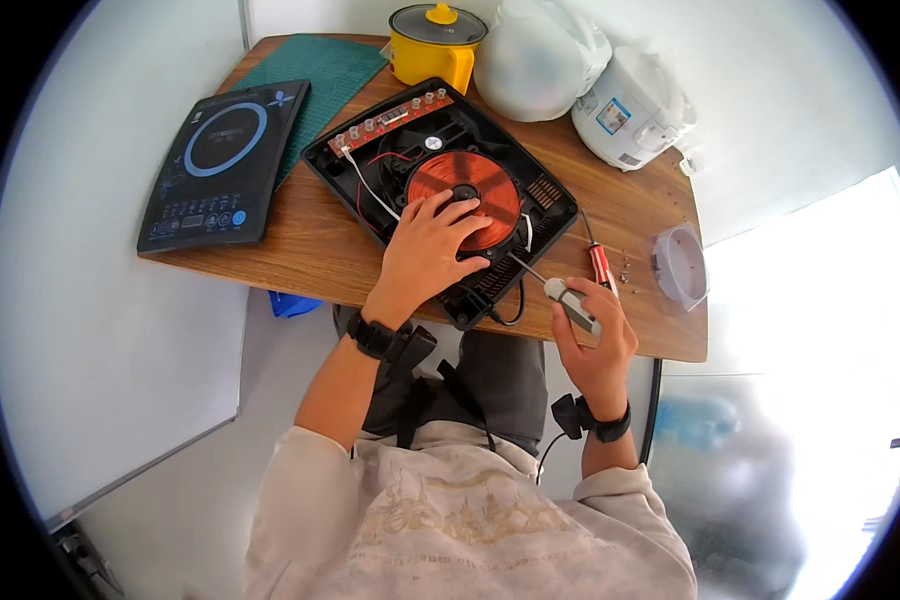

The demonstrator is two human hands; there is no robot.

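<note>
Copper coil (pixel 495 190) sits upper centre of frame, inside the black casing (pixel 500 138). Left hand (pixel 432 238) is nearer: it lies over the coil, fingers spread, pinching nothing. Right hand (pixel 602 338), lower right of the coil, is wrapped round the handle of the screwdriver (pixel 560 291). Screwdriver's long axis slants from lower right toward upper left, tip near the coil's lower-right rim; tip contact: cannot tell.

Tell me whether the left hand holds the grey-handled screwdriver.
No, the right hand grips that screwdriver, while the left hand rests on the copper coil.
</note>
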